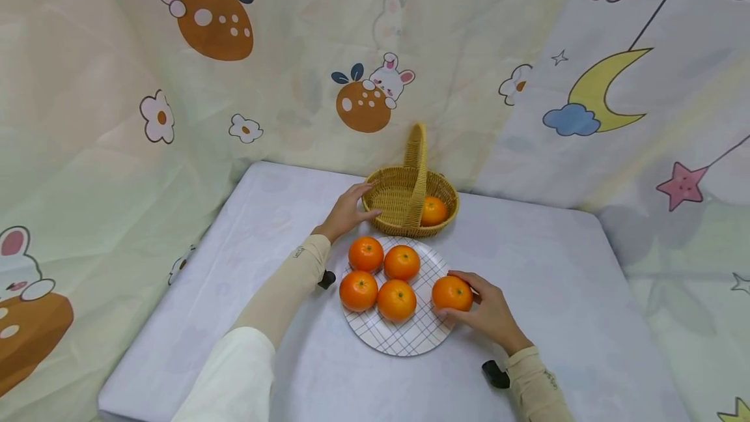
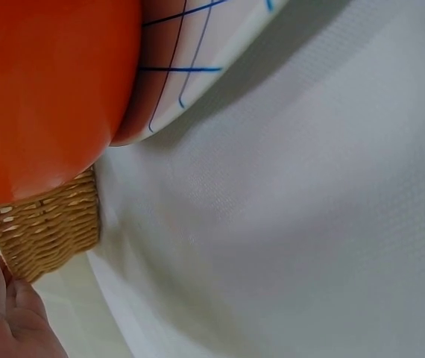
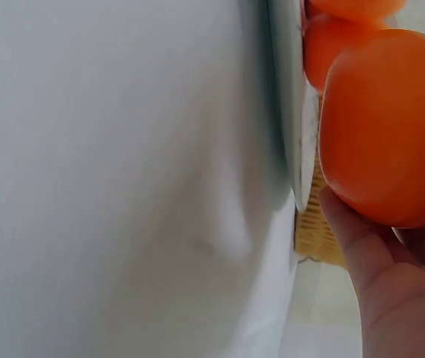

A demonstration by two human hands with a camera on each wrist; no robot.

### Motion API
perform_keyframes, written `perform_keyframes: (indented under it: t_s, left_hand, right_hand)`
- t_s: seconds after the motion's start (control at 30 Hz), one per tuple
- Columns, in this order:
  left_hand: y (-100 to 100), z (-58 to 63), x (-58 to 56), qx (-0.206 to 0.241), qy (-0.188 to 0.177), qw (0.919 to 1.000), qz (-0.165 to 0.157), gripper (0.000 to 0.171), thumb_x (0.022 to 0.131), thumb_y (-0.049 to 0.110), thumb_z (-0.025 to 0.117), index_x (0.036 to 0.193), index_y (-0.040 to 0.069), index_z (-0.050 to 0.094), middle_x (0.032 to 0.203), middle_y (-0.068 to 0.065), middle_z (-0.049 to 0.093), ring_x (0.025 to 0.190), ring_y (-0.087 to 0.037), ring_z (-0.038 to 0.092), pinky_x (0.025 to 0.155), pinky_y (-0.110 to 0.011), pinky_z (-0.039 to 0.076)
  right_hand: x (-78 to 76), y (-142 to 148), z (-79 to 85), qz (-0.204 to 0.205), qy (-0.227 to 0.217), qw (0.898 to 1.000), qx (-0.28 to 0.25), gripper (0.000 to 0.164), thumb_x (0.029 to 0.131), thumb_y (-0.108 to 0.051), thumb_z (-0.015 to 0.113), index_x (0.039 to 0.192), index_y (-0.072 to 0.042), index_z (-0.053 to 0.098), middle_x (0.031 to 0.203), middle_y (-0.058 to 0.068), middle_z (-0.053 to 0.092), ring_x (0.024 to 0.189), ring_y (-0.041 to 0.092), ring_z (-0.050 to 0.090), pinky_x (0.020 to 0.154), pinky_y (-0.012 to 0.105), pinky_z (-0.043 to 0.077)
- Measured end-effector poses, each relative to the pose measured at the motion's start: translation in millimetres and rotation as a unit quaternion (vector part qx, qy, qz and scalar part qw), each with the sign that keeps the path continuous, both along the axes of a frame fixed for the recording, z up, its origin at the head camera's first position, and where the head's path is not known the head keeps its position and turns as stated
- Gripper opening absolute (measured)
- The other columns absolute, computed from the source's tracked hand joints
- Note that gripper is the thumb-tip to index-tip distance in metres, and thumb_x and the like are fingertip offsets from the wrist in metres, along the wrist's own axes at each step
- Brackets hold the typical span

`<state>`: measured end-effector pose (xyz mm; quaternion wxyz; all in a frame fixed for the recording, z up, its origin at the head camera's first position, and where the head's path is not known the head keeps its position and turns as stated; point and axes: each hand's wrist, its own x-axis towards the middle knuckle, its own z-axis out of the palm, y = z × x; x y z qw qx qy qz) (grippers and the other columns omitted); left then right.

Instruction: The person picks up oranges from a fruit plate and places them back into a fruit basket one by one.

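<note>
A round white plate (image 1: 404,342) with a blue grid pattern carries several oranges (image 1: 396,300). Over its right side, my right hand (image 1: 489,314) holds another orange (image 1: 452,294) between thumb and fingers. In the right wrist view this orange (image 3: 391,127) appears lifted off the plate. Behind the plate stands a wicker basket (image 1: 389,191) with a tall handle, one orange (image 1: 433,211) inside on the right. My left hand (image 1: 346,213) grips the basket's left end, fingers at the rim and thumb at the front. A plate orange (image 2: 48,89) partly hides the basket in the left wrist view.
A white cloth covers the table (image 1: 527,246). A printed curtain (image 1: 293,83) with rabbits, flowers and a moon hangs behind and around it. Small black devices (image 1: 496,374) sit by both wrists.
</note>
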<state>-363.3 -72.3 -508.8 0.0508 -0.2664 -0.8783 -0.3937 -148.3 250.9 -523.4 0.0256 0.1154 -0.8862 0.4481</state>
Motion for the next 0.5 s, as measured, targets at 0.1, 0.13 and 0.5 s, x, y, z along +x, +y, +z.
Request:
perform_keyframes:
  t_s: [0.1, 0.13, 0.5]
  left_hand:
    - [0, -0.2, 0.6, 0.004, -0.003, 1.0000, 0.000, 0.074, 0.086, 0.034, 0.076, 0.142, -0.003, 0.045, 0.148, -0.012, 0.041, 0.137, -0.027, 0.039, 0.113, -0.041, 0.032]
    - [0, -0.4, 0.8, 0.005, -0.006, 1.0000, -0.001, 0.074, 0.086, 0.035, 0.076, 0.142, -0.003, 0.045, 0.148, -0.012, 0.041, 0.137, -0.027, 0.038, 0.113, -0.041, 0.032]
    - [0, -2.0, 0.0, 0.004, -0.014, 0.9999, 0.001, 0.075, 0.087, 0.039, 0.074, 0.143, -0.001, 0.044, 0.149, -0.009, 0.040, 0.138, -0.026, 0.037, 0.113, -0.041, 0.032]
  right_hand:
    - [2.0, 6, 2.7, -0.013, 0.006, 1.000, -0.003, 0.074, 0.069, -0.043, 0.088, 0.132, -0.017, 0.059, 0.129, -0.008, 0.059, 0.116, 0.017, 0.055, 0.094, 0.045, 0.051]
    - [3.3, 9, 3.4, -0.016, 0.008, 1.000, -0.002, 0.073, 0.069, -0.042, 0.088, 0.132, -0.016, 0.060, 0.129, -0.008, 0.059, 0.116, 0.016, 0.055, 0.093, 0.044, 0.052]
    - [20.5, 27, 17.8, -0.035, 0.039, 0.998, 0.030, 0.069, 0.072, -0.023, 0.089, 0.132, -0.009, 0.058, 0.128, 0.009, 0.060, 0.113, 0.022, 0.055, 0.090, 0.018, 0.047]
